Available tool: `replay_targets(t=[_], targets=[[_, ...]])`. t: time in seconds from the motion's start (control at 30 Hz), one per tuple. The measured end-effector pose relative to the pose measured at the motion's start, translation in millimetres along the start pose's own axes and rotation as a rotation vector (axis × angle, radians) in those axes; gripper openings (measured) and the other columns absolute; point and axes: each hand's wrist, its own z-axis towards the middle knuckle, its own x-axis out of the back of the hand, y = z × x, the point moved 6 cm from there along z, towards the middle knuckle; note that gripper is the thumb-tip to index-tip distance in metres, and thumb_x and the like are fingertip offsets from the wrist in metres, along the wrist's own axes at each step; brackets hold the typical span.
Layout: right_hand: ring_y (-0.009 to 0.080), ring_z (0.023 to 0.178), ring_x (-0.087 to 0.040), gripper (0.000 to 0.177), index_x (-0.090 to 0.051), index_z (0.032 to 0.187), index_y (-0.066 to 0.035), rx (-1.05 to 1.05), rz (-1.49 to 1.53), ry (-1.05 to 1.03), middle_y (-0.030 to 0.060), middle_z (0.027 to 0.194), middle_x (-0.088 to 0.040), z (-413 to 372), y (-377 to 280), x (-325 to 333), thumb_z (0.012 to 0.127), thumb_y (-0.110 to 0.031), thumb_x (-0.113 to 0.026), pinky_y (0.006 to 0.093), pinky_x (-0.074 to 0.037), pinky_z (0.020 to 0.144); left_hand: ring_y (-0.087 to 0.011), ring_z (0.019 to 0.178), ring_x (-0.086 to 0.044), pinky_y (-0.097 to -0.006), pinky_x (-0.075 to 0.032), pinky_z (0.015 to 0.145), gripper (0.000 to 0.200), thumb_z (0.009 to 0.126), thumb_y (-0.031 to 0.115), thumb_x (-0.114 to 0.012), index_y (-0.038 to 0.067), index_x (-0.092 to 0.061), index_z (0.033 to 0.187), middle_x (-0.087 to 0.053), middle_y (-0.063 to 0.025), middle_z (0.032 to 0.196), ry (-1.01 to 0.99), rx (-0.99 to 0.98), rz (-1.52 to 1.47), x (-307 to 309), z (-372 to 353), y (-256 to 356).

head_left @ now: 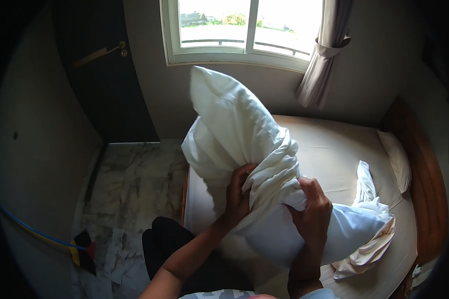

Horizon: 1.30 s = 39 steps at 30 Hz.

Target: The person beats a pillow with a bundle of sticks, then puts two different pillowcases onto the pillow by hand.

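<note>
Pillowcase [229,114], white, bunched around a pillow [351,226] over the bed [319,137]; left hand [239,192] and right hand [314,209] grip gathered cloth; even tension should limit twisting.

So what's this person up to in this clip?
Someone is handling a white fabric cover bunched around a pale pillow over a bed. The right hand and left hand both grip its gathered folds; the cover's far end sticks up loose toward the window, while part of the pillow shows bare beside the left hand. Crumpled cloth lies on the bed, and another pillow rests near the wooden headboard.
</note>
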Motion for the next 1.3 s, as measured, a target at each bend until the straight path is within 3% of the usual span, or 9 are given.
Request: replay_targets(t=[0.17, 0.3, 0.4, 0.53, 0.7, 0.83, 1.03, 1.2, 1.3], targets=[[0.0215, 0.07, -0.054, 0.035, -0.053, 0.098, -0.014, 0.145, -0.335, 0.065, 0.0054, 0.082, -0.049, 4, -46, 1, 0.065, -0.003, -0.058, 0.0344, -0.043, 0.054, -0.02, 0.113, -0.043, -0.0315, -0.034, 0.094, 0.054, 0.076, 0.013, -0.052, 0.0, -0.036, 0.127, -0.044, -0.0084, 0.122, -0.076, 0.192, 0.025, 17, 2, -2], [0.0274, 0.072, -0.055, 0.038, -0.05, 0.099, -0.012, 0.003, -0.129, -0.224, 0.0089, 0.083, -0.048, -50, -20, -98, 0.064, 0.0, -0.059, 0.0387, -0.047, 0.058, -0.0211, 0.112, -0.041, -0.0348, -0.036, 0.092, 0.057, 0.08, 0.02, -0.052, 0.005, -0.028, 0.129, -0.037, -0.0104, 0.122, 0.074, 0.221, -0.164, 74, -41, -26], [0.0325, 0.078, -0.055, 0.04, -0.05, 0.094, -0.011, -0.185, 0.035, -0.442, 0.0106, 0.086, -0.051, -107, 2, -182, 0.059, 0.003, -0.061, 0.0415, -0.047, 0.066, -0.0229, 0.107, -0.044, -0.0341, -0.041, 0.088, 0.08, 0.077, 0.027, -0.065, 0.009, -0.015, 0.137, -0.035, -0.014, 0.123, 0.277, 0.415, 0.173, 93, -78, -49], [0.0324, 0.079, -0.056, 0.042, -0.047, 0.099, -0.01, -0.076, 0.029, -0.609, 0.0123, 0.089, -0.05, -148, -16, -217, 0.061, -0.001, -0.062, 0.0417, -0.048, 0.066, -0.0311, 0.096, -0.05, -0.0328, -0.041, 0.085, 0.057, 0.075, 0.013, -0.066, 0.003, -0.041, 0.125, -0.04, -0.0183, 0.113, -0.016, 0.252, 0.994, 132, -127, -115], [0.0287, 0.088, -0.057, 0.051, -0.045, 0.116, -0.013, -0.185, 0.279, -0.676, 0.0108, 0.101, -0.052, -132, -6, -168, 0.07, -0.009, -0.067, 0.0388, -0.047, 0.073, -0.0323, 0.096, -0.048, -0.0401, -0.037, 0.085, 0.028, 0.064, 0.014, -0.067, 0.001, -0.06, 0.088, -0.047, -0.0106, 0.106, -0.19, 0.452, 0.885, 137, -132, -109], [0.0325, 0.1, -0.046, 0.057, -0.046, 0.114, -0.007, -0.216, 0.086, -0.554, 0.0143, 0.11, -0.046, -123, 23, -104, 0.063, -0.001, -0.07, 0.0381, -0.04, 0.087, -0.0321, 0.105, -0.044, -0.0431, -0.03, 0.092, 0.042, 0.062, 0.029, -0.072, 0.005, -0.059, 0.093, -0.046, -0.0098, 0.112, -0.182, 0.154, 1.003, 113, -118, -68], [0.0325, 0.105, -0.045, 0.058, -0.048, 0.113, -0.007, -0.035, 0.099, -0.828, 0.0139, 0.121, -0.043, -158, 39, -83, 0.063, -0.015, -0.075, 0.0394, -0.039, 0.09, -0.0308, 0.094, -0.049, -0.0405, -0.039, 0.084, 0.054, 0.069, 0.029, -0.071, 0.0, -0.05, 0.109, -0.051, -0.0142, 0.098, 0.035, 0.274, 0.876, 98, -95, -87], [0.0309, 0.105, -0.046, 0.051, -0.051, 0.11, -0.006, 0.031, -0.149, -0.385, 0.0105, 0.12, -0.047, -77, 93, -94, 0.067, -0.022, -0.073, 0.0399, -0.04, 0.088, -0.0268, 0.091, -0.049, -0.038, -0.037, 0.079, 0.031, 0.065, 0.012, -0.065, 0.0, -0.058, 0.093, -0.051, -0.0097, 0.09, -0.348, 0.159, 1.033, 62, -105, -84], [0.0298, 0.104, -0.05, 0.051, -0.051, 0.112, -0.005, -0.262, -0.362, -0.119, 0.0127, 0.115, -0.052, -46, 210, -114, 0.075, -0.038, -0.063, 0.0419, -0.042, 0.083, -0.0256, 0.093, -0.047, -0.0384, -0.036, 0.08, 0.028, 0.062, 0.011, -0.064, 0.0, -0.06, 0.087, -0.051, -0.008, 0.091, -0.364, 0.142, 1.0, 59, -125, -77]])
